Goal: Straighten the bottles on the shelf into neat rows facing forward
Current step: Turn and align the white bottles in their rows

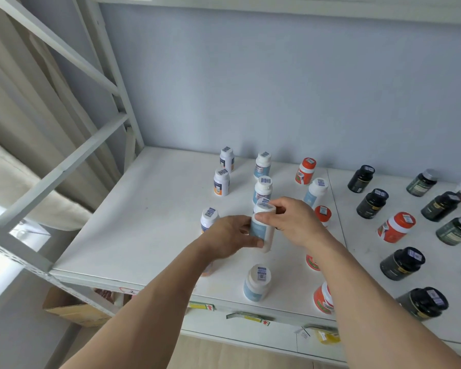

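1. On the white shelf (149,222), mid-front: I've got both hands on one white bottle with a pale blue label (262,230).
2. My left hand (230,235) wraps the bottle's lower body from the left, fingers curled round it, thumb on the near side.
3. My right hand (294,221) pinches the cap end from the right, thumb and forefinger on the white cap, other fingers loosely curled behind.
4. Bottle is tilted, top leaning away and slightly left; can't tell whether the base touches the shelf.
5. Behind it, same kind: two blue-label bottles (263,189) in a rough line toward the back wall, another (316,193) off to the right.
6. In front: one wider blue-label bottle (257,283) near the shelf edge, upright.
7. Left group: three white bottles with orange on the label (221,181), upright, loosely spaced.
8. Red bottles (305,170) are scattered right of centre, some partly hidden by my right arm.
9. Far right: dark bottles (402,263), spread out, not in rows.
10. Below the shelf at left: a cardboard box (72,310).
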{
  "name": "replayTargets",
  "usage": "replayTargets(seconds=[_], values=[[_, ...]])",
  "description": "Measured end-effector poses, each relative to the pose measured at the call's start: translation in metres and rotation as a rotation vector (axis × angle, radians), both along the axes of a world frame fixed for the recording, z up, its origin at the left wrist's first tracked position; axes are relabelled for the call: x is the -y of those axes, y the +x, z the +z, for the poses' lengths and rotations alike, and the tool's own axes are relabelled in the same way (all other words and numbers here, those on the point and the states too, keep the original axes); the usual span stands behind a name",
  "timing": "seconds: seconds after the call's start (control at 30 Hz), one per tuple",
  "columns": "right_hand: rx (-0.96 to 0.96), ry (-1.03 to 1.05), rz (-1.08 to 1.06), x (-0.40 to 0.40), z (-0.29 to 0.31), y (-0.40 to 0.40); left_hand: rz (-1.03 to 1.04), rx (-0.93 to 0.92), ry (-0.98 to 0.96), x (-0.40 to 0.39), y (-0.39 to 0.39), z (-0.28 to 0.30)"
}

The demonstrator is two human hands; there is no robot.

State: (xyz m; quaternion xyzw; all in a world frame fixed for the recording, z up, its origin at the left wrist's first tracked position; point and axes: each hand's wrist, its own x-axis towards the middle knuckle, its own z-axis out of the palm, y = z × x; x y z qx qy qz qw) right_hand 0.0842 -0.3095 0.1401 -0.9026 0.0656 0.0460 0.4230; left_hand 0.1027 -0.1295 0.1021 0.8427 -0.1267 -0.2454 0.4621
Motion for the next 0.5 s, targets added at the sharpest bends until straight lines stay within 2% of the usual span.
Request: replayTargets(seconds=[0.27,0.5], values=[[-0.020,-0.025,0.013,0.000,0.000,-0.001,-0.016,0.049,0.053,0.001,0.000,0.002],[-0.117,0.010,0.034,-0.004,-0.023,-0.015,-0.102,0.175,0.276,-0.008,0.003,0.006]])
